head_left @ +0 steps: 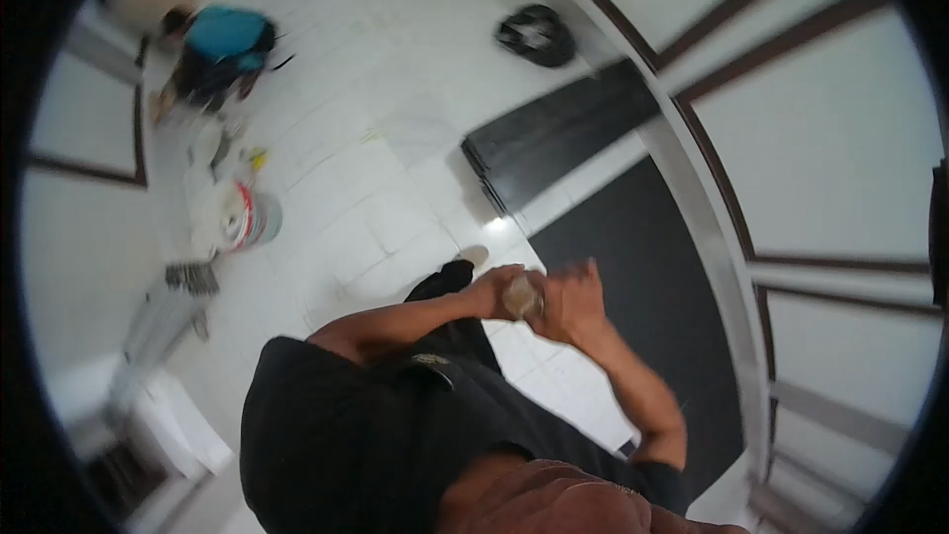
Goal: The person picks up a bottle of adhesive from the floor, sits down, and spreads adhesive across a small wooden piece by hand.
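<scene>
In front of my body, my left hand is closed around a small roundish brown-tan thing. Its kind is hard to tell because it is blurred and partly covered by fingers. My right hand presses against its other side, fingers curled and one digit sticking up; motion blurs this hand. Both hands meet above the white tiled floor, near the edge of a dark grey panel.
Another black panel stack lies ahead, near a black plastic bag. A bucket stands left on the tiles. Farther left, a person in a teal top crouches by the wall. White panelled walls run along the right.
</scene>
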The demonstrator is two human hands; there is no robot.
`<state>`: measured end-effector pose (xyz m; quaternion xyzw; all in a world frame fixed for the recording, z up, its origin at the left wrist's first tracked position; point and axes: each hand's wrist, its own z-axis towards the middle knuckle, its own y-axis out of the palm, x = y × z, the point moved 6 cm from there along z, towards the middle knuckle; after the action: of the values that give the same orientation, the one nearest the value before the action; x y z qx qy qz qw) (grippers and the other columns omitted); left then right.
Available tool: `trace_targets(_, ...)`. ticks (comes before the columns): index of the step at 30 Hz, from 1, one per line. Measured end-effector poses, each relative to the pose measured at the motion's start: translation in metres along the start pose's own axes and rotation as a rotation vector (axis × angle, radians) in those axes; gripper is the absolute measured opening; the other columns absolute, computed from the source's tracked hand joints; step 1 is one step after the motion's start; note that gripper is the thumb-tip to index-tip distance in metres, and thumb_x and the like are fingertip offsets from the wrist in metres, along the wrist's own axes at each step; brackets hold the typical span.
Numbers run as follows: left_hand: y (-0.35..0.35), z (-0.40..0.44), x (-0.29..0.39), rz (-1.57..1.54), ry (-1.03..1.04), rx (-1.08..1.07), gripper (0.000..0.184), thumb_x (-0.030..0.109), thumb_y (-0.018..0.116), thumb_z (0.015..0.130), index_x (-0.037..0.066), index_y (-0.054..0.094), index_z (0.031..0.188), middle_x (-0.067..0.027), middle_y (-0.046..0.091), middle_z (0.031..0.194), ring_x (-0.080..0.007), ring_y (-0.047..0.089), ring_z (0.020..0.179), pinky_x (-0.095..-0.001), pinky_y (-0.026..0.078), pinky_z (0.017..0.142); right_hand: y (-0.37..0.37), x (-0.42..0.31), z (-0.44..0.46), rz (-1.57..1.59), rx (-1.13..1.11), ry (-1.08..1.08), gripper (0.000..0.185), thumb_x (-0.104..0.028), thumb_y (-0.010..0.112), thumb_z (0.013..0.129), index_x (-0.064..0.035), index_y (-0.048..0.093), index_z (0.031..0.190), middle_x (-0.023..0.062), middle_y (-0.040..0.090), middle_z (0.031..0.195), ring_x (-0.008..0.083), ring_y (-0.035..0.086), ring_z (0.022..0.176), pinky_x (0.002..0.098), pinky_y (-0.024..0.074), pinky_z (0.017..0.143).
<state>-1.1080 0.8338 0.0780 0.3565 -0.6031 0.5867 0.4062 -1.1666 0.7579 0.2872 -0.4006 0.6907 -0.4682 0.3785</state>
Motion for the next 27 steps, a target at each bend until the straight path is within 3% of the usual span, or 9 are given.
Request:
trace_targets(1, -0.006, -0.008, 0.009, -0.196, -0.238, -0.063, 0.077, 0.036, 0.093, 0.064, 0.009, 0.058, 0.127, -0.0131, 0.064, 0.125, -0.0271, 0.06, 0.12, -0.0434, 0.046, 0.106, -0.027, -0.005, -0.006, 0.004, 0.056, 0.017, 0.04, -0.036, 0.074, 0.073, -0.0185, 0.069, 0.109, 0.0113, 0.07, 0.092, 0.0329, 0.067, 0.086, 0.0548, 0.0444, 0.089)
trace_targets(3, -0.028, -0.012, 0.037, -0.305, -0.325, -0.038, 0.074, 0.031, 0.092, 0.067, 0.008, 0.056, 0.128, -0.0106, 0.068, 0.118, -0.0233, 0.065, 0.11, -0.0372, 0.053, 0.095, -0.047, -0.001, -0.019, 0.0, 0.04, 0.05, 0.061, -0.043, 0.077, 0.076, -0.0209, 0.062, 0.13, 0.0097, 0.069, 0.089, 0.0325, 0.067, 0.086, 0.0522, 0.0462, 0.089)
trace_targets(5, -0.052, -0.009, 0.059, -0.445, -0.188, 0.073, 0.07, 0.028, 0.092, 0.067, 0.005, 0.059, 0.124, -0.0092, 0.069, 0.115, -0.0208, 0.066, 0.106, -0.0348, 0.053, 0.092, -0.107, -0.007, -0.041, 0.177, 0.006, 0.195, 0.09, -0.05, 0.082, 0.073, -0.023, 0.044, 0.15, 0.0143, 0.07, 0.099, 0.0311, 0.068, 0.091, 0.0479, 0.0473, 0.091)
trace_targets(7, -0.064, -0.017, 0.047, -0.44, -0.252, 0.176, 0.064, 0.023, 0.091, 0.067, 0.002, 0.061, 0.119, -0.0089, 0.07, 0.111, -0.0203, 0.068, 0.102, -0.0348, 0.054, 0.091, -0.123, -0.003, -0.066, 0.371, 0.323, 0.184, 0.112, -0.054, 0.086, 0.067, -0.0221, 0.029, 0.158, 0.0208, 0.067, 0.115, 0.0321, 0.069, 0.098, 0.0441, 0.0498, 0.09)
trace_targets(9, -0.095, -0.017, 0.083, -0.592, -0.177, 0.23, 0.057, 0.02, 0.089, 0.07, 0.001, 0.063, 0.116, -0.0085, 0.07, 0.109, -0.0188, 0.068, 0.1, -0.0349, 0.055, 0.089, -0.116, 0.003, -0.073, 0.565, 0.26, 0.274, 0.109, -0.048, 0.088, 0.068, -0.0173, 0.032, 0.157, 0.0226, 0.063, 0.126, 0.0304, 0.069, 0.103, 0.0408, 0.0526, 0.088)
trace_targets(12, -0.132, -0.02, 0.106, -0.562, -0.174, 0.31, 0.054, 0.018, 0.086, 0.072, 0.002, 0.063, 0.117, -0.0077, 0.07, 0.109, -0.0182, 0.068, 0.101, -0.0346, 0.055, 0.089, -0.094, -0.004, -0.079, 1.012, 0.572, 0.348, 0.092, -0.032, 0.088, 0.076, -0.009, 0.041, 0.152, 0.0138, 0.064, 0.124, 0.0212, 0.064, 0.101, 0.038, 0.0529, 0.087)
trace_targets(21, -0.209, -0.013, 0.097, -0.449, -0.03, 0.203, 0.062, 0.021, 0.088, 0.071, 0.002, 0.06, 0.122, -0.0091, 0.07, 0.113, -0.0179, 0.068, 0.103, -0.0336, 0.054, 0.09, -0.091, -0.074, 0.022, 1.088, 0.888, 0.281, 0.076, -0.031, 0.089, 0.075, -0.0037, 0.056, 0.138, 0.0133, 0.064, 0.12, 0.0231, 0.06, 0.109, 0.0375, 0.0493, 0.09)
trace_targets(23, -0.24, -0.013, 0.089, -0.451, -0.07, 0.166, 0.064, 0.022, 0.089, 0.071, 0.004, 0.058, 0.124, -0.0087, 0.069, 0.115, -0.0198, 0.068, 0.105, -0.0339, 0.055, 0.09, -0.111, -0.091, 0.055, 0.836, 0.945, 0.158, 0.069, -0.032, 0.091, 0.071, -0.0033, 0.061, 0.127, 0.0145, 0.065, 0.119, 0.0257, 0.06, 0.11, 0.0397, 0.0498, 0.091)
trace_targets(27, -0.31, -0.013, 0.07, -0.198, -0.092, 0.175, 0.064, 0.022, 0.088, 0.07, 0.006, 0.057, 0.123, -0.0111, 0.066, 0.116, -0.0286, 0.067, 0.106, -0.0383, 0.055, 0.089, -0.127, -0.108, 0.118, 0.934, 0.981, 0.168, 0.056, -0.025, 0.093, 0.07, -0.0053, 0.065, 0.113, 0.0102, 0.067, 0.111, 0.0203, 0.065, 0.099, 0.0335, 0.052, 0.084)
